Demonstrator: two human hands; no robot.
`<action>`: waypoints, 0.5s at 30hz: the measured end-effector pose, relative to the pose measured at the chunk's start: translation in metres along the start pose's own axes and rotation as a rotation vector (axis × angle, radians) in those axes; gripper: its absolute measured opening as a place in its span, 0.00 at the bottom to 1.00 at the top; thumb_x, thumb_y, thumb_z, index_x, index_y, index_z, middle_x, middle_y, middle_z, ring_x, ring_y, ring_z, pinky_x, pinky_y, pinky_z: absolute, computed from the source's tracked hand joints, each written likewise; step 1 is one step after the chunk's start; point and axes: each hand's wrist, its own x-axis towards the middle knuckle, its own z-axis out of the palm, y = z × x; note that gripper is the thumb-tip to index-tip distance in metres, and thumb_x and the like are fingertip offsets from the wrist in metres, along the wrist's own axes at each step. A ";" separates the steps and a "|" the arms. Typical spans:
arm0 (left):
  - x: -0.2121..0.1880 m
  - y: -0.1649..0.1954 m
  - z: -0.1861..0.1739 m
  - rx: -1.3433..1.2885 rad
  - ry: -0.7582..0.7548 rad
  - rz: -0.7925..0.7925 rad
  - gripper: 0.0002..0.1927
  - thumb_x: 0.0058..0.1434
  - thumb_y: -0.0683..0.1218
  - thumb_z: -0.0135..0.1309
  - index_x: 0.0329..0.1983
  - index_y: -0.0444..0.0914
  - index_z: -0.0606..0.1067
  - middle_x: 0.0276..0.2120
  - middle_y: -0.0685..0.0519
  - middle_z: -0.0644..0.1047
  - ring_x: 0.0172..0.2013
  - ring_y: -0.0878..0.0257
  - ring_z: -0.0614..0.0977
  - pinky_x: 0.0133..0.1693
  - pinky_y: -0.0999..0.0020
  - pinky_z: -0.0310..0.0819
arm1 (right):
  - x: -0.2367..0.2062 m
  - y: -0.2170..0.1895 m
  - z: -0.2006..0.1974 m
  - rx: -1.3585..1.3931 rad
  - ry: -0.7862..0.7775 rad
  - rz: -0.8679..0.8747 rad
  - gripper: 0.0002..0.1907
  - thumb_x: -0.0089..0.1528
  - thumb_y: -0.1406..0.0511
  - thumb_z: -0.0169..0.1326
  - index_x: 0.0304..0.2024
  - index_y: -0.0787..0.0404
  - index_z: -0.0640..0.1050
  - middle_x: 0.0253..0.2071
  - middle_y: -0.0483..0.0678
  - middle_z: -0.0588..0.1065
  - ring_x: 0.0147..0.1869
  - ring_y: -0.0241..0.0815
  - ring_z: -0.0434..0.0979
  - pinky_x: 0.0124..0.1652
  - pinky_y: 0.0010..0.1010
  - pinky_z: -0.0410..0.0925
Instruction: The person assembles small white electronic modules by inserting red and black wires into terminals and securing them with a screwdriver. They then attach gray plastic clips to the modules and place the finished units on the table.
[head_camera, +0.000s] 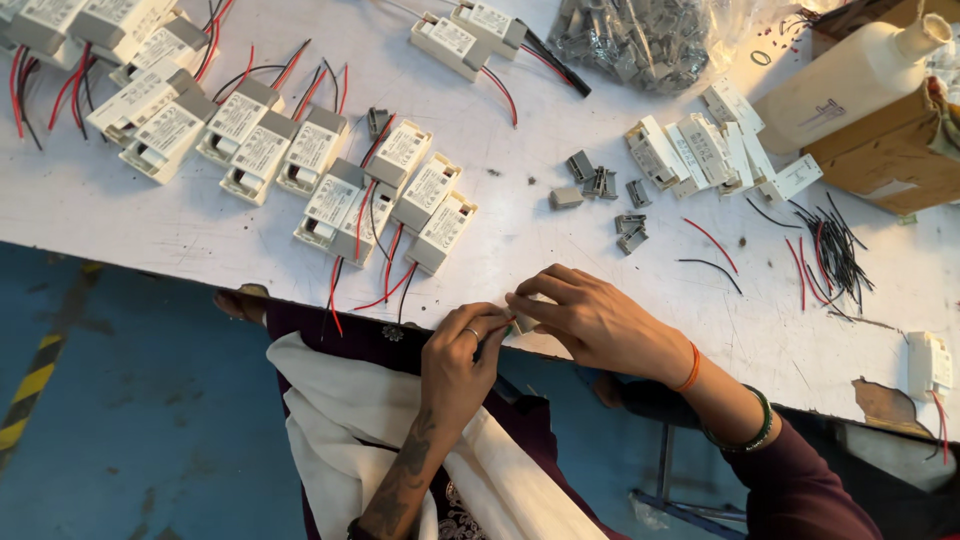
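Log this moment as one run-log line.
left hand: pinching wire end | right hand: holding small white module | at table edge

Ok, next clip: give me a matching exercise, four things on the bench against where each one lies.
Things:
1. cream bottle
2. clear bag of grey clips
3. bundle of loose black wires
4. rows of white boxes with red and black leads

Places:
A. left half of the table
B. top right, lying on a cardboard box
C. top middle
D. right side, near the table edge

Pairs: 1-B, 2-C, 3-D, 4-A
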 end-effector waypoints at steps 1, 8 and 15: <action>0.000 -0.001 0.000 0.000 0.001 0.001 0.05 0.60 0.37 0.59 0.39 0.35 0.81 0.41 0.51 0.81 0.40 0.55 0.85 0.42 0.63 0.80 | 0.001 0.000 0.000 0.004 -0.012 0.003 0.24 0.57 0.65 0.60 0.57 0.62 0.78 0.52 0.50 0.76 0.57 0.49 0.74 0.53 0.39 0.70; -0.002 -0.007 0.003 0.026 0.002 -0.007 0.03 0.61 0.38 0.59 0.37 0.34 0.81 0.39 0.52 0.81 0.39 0.55 0.84 0.42 0.62 0.79 | 0.005 -0.001 0.000 -0.039 -0.061 0.023 0.23 0.57 0.66 0.61 0.55 0.62 0.79 0.52 0.49 0.76 0.57 0.48 0.74 0.53 0.38 0.71; -0.003 -0.008 0.002 0.027 -0.025 -0.019 0.02 0.60 0.38 0.60 0.35 0.34 0.81 0.36 0.53 0.80 0.37 0.56 0.83 0.40 0.62 0.78 | 0.010 0.001 0.002 0.056 -0.030 0.103 0.18 0.54 0.64 0.64 0.48 0.59 0.83 0.46 0.45 0.79 0.51 0.45 0.78 0.44 0.36 0.73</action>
